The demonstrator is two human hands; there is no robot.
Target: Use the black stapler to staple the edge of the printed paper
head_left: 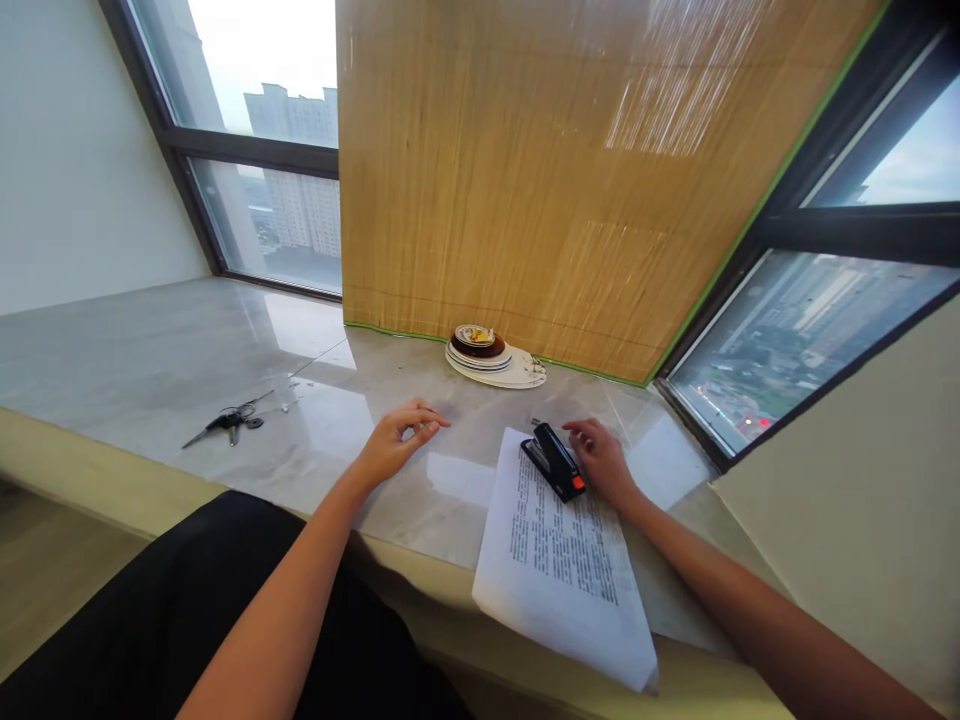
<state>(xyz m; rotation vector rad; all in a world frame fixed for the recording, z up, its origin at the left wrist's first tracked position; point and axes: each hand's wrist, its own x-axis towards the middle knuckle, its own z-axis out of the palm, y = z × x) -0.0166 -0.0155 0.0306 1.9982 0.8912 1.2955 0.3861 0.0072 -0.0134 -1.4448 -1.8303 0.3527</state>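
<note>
From where I'm standing, the stapler [556, 462] is lying on the far end of the printed paper [541, 595], and it is the right hand [604, 462] that is sitting nearer to it, waiting by the paper's right edge. The stapler's long axis is slanting, running from the paper's far left toward its near right, with an orange patch showing at the near end. The right hand's fingers are curling loosely and pointing in at the stapler's right flank from just beside it; I can't tell whether a fingertip is touching, but nothing is being gripped. The left hand [395, 440] is hovering or resting well off the paper's left side, thumb and fingers loosely parted and holding nothing, so the stapler is lying to its right. Beyond the paper, some stacked plates [463, 366] are standing, and far to its left keys [223, 423] are lying.
</note>
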